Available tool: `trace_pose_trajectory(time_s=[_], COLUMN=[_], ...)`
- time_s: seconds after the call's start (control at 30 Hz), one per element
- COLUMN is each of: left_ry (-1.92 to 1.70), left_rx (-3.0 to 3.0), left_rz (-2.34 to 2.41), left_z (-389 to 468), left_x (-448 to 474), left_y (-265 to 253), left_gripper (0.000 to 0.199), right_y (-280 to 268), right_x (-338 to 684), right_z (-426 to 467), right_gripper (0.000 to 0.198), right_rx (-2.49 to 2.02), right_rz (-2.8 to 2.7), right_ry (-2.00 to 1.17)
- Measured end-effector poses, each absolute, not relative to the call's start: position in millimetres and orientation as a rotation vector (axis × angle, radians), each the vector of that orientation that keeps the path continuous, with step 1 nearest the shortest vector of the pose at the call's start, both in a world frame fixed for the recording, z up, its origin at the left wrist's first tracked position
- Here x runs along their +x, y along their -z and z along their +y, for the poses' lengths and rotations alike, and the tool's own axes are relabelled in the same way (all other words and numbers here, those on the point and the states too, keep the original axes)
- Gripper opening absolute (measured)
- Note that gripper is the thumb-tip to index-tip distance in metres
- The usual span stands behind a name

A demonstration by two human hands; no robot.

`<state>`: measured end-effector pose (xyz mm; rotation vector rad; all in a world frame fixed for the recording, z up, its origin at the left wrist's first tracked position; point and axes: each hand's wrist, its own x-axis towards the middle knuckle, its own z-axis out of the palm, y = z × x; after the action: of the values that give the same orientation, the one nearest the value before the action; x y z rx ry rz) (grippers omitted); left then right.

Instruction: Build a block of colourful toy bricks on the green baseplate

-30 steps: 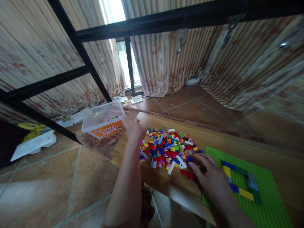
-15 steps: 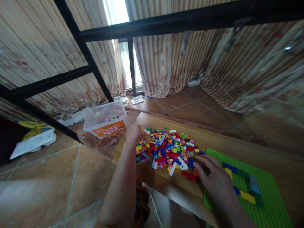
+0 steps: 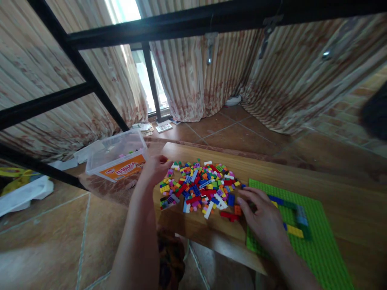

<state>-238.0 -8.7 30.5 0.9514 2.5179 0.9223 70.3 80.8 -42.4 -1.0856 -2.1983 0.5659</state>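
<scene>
A loose pile of small building bricks (image 3: pixel 201 185) in many colours lies spread over a wooden table (image 3: pixel 193 152). My left hand (image 3: pixel 156 169) is at the pile's far left edge. Its thumb and forefinger are bent together, and anything between them is too small or hidden to name. Over the left edge of a green baseplate (image 3: pixel 320 225), my right hand (image 3: pixel 262 215) hovers with thumb and fingers apart. Its fingertips are near a blue brick (image 3: pixel 231 200), orange bricks (image 3: pixel 237 210) and a red brick piece (image 3: pixel 229 216). On the baseplate, blue, green and yellow bricks (image 3: pixel 294 231) form an outline, partly covered by my right hand.
A clear plastic bin (image 3: pixel 116 155) with an orange label stands left of the table, with some bricks inside. A black metal frame (image 3: pixel 169 30) crosses in front of the curtains (image 3: pixel 187 80). Papers (image 3: pixel 164 127) lie on the tiled floor near the window.
The view has turned to the right, so everything sits further left. My left thumb and forefinger now show beside the pile. My right hand has hardly moved against the table.
</scene>
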Motion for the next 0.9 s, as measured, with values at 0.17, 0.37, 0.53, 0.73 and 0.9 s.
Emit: trace_pose_trajectory(time_s=[0.17, 0.37, 0.53, 0.73, 0.9], left_ry=[-1.366, -1.403, -1.321, -1.299, -1.219], left_rx=[0.936, 0.739, 0.765, 0.812, 1.139], left_rz=[1.652, 1.179, 1.084, 1.128, 1.310], left_z=[1, 41, 59, 64, 66], left_x=[-194, -115, -73, -63, -63], left_y=[-44, -28, -12, -13, -16], left_gripper=[0.026, 0.035, 0.027, 0.028, 0.028], right_y=[30, 17, 10, 7, 9], right_x=[66, 60, 65, 77, 81], right_z=[77, 74, 83, 91, 92], right_gripper=[0.031, 0.033, 0.029, 0.031, 0.032], right_rx=[-1.090, -1.075, -0.908, -0.984, -1.089], right_rz=[-1.983, -1.578, -1.087, -1.067, -1.259], right_ry=[-0.662, -1.295, -1.771, -1.641, -1.449])
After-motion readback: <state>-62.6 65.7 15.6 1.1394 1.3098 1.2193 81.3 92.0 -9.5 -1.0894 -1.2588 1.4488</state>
